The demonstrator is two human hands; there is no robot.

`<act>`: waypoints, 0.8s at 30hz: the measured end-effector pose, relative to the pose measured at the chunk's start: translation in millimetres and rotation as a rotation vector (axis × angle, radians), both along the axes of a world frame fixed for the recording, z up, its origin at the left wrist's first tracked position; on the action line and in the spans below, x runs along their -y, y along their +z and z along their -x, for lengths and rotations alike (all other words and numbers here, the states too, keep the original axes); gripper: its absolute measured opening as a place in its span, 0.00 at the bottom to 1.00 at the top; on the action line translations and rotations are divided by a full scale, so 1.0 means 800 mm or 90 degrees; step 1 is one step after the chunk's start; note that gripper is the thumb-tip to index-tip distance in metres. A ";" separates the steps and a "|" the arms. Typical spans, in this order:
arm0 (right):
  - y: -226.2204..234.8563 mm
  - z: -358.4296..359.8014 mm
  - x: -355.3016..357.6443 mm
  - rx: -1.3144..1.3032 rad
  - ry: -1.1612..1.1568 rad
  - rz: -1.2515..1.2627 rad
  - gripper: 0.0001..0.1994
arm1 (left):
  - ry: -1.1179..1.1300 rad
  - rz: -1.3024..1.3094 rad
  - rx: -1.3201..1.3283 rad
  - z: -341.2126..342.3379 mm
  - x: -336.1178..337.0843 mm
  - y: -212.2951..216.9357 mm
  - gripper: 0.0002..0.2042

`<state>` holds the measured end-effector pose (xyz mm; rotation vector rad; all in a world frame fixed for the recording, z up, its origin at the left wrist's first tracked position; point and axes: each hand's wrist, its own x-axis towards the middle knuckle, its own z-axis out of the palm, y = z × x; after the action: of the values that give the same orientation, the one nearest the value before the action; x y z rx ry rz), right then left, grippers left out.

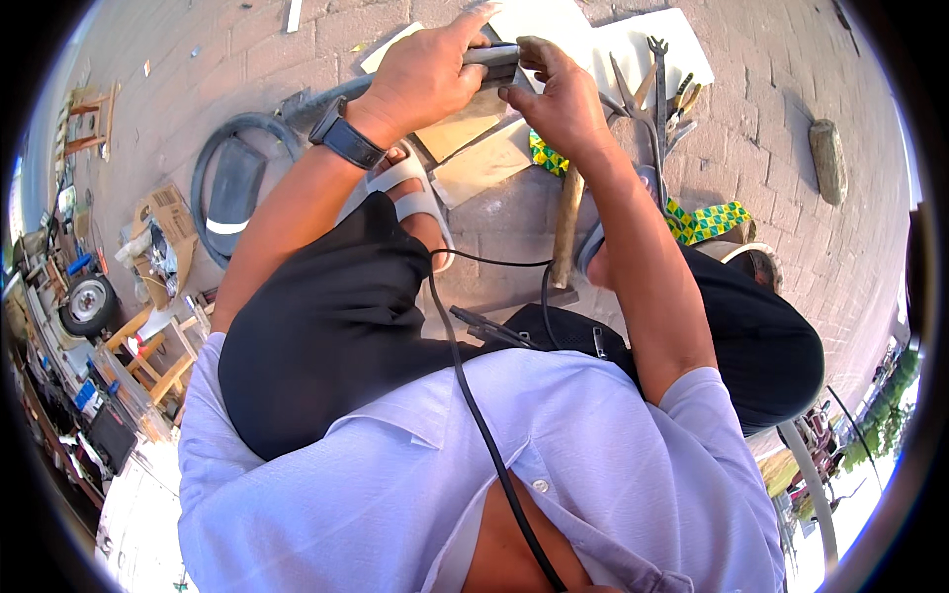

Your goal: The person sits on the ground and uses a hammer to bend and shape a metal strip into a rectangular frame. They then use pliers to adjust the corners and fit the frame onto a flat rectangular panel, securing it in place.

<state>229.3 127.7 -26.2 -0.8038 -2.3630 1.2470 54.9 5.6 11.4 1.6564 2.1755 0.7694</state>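
Note:
At the top middle, my left hand (425, 79) is closed around a dark grey rubber strip (494, 56), thumb side toward the right. My right hand (563, 99) has its fingers bent at the strip's right end, thumb and fingertips pinching there. A grey rubber tube (331, 97) runs from beneath my left wrist to a dark loop (201, 168) on the ground at left. Below the hands lie flat tan board pieces (484, 163). A wooden handle (567, 222) stands between my feet, its upper end next to a green and yellow patterned cloth (547, 154).
Right of my hands, shears (638, 104), a wrench (658, 64) and pliers (682, 99) lie on or beside a white sheet (682, 42). A wooden block (828, 163) is farther right on the brick paving. A cardboard box (168, 222) stands at left. A black cable (460, 366) hangs before me.

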 end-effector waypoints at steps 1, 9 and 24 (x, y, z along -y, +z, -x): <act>0.002 0.009 0.001 -0.015 0.010 -0.013 0.23 | -0.035 -0.037 0.076 0.003 0.001 0.006 0.24; 0.018 0.006 0.000 0.120 0.058 0.015 0.13 | 0.077 -0.136 0.449 0.092 0.052 0.080 0.28; 0.015 -0.043 0.058 0.069 0.109 -0.118 0.08 | 0.326 0.446 0.555 0.017 0.181 0.190 0.38</act>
<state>263.5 81.3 -14.4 -0.6361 -2.6366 1.0485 41.0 -139.0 163.5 0.3079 1.8491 0.5697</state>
